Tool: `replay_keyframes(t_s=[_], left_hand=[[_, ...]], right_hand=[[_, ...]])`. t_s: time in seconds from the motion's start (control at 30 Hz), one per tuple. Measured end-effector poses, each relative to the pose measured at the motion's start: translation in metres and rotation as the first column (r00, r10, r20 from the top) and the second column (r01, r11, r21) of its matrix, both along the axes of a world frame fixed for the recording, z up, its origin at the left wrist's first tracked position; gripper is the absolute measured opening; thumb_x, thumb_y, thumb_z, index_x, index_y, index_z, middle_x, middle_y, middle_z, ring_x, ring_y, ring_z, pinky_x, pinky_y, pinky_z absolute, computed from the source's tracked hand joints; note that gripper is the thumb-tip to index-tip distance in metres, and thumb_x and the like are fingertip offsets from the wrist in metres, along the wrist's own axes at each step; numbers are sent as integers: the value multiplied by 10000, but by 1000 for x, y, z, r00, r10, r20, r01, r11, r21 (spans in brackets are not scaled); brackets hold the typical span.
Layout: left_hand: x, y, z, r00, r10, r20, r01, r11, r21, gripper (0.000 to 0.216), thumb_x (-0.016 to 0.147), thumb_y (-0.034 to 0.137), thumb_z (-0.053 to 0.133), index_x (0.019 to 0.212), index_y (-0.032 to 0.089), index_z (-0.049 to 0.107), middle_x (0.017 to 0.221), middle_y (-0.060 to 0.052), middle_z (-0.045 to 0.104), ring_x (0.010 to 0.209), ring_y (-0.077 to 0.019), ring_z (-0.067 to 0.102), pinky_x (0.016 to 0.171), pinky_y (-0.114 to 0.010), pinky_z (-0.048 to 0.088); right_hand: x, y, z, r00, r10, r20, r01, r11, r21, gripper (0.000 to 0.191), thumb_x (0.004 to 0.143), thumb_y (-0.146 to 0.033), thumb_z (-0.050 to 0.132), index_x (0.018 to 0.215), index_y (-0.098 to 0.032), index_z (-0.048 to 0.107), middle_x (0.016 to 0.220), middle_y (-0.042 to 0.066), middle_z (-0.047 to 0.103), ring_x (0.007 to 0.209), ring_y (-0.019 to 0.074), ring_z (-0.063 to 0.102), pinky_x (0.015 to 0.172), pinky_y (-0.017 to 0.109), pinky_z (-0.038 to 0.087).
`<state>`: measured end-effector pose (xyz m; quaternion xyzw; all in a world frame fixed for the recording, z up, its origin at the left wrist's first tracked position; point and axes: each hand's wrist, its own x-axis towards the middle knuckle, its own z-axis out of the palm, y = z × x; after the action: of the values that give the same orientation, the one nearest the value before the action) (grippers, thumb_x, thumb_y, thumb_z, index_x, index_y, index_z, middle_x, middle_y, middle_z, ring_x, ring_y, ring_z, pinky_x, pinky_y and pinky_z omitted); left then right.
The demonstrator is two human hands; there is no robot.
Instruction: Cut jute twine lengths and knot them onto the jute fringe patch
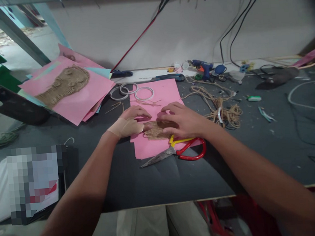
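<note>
A small piece of jute twine rows (155, 131) lies on pink paper (158, 89) in the middle of the bench. My left hand (130, 123), with a beige wrap round the wrist, rests at its left end, fingers stretched out and thumb touching the twine. Over its right part lies my right hand (185, 120), fingers apart and bent onto it, hiding some of the rows. Just below, scissors (171, 151) with one red and one yellow handle lie across the paper's lower edge, blades to the left.
Silver rings (144, 93) lie above my hands. A bundle of loose twine (222, 114) is to the right. Pink sheets (98, 90) carrying a larger twine-covered shape (69, 83) stand left. A blue glue gun (202, 64) and a cutter (169, 77) lie along the back.
</note>
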<state>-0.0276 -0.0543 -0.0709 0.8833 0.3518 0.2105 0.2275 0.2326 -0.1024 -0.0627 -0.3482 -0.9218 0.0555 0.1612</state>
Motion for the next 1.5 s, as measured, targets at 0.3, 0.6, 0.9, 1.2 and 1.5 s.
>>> replay_keyframes(t_s=[0.3,0.6,0.9,1.2,1.5], left_hand=[[-10,4,-2,994,88,66,-83,994,-76,354,703,332,835,1012,174,761,1115,-115,702,1035,-238,662,912,-387,581],[-6,3,-5,998,-10,66,6,998,61,120,778,333,782,830,226,776,986,-73,747,1035,-231,661,1034,-426,492],[-2,2,-5,999,1,47,-4,998,64,122,764,343,778,771,225,750,980,-80,752,1022,-225,663,1021,-404,493],[1,-2,-4,993,48,104,-50,999,18,83,768,305,760,750,226,742,952,-59,739,940,-203,670,937,-381,522],[5,0,-4,940,289,181,-241,938,-247,178,720,355,761,789,191,754,863,-53,734,763,-173,651,709,-302,532]], right_hand=[[-7,-3,-2,999,29,42,-30,1000,10,509,972,-604,506,1261,-221,675,1338,157,575,1268,328,471,1079,519,399],[-11,-1,-5,999,25,36,-24,1000,-18,525,973,-620,491,1284,-239,676,1372,146,563,1309,329,441,1105,516,382],[-19,-5,5,998,-17,67,19,999,-29,528,972,-650,453,1208,-248,700,1362,145,567,1337,340,424,1130,531,356],[-21,-7,2,995,-33,91,34,999,-10,587,956,-691,440,1184,-222,709,1325,156,584,1307,342,449,1107,524,378],[-11,-9,0,999,-7,41,8,1000,-18,590,959,-673,457,1298,-244,680,1282,150,578,1286,327,449,1107,505,384]])
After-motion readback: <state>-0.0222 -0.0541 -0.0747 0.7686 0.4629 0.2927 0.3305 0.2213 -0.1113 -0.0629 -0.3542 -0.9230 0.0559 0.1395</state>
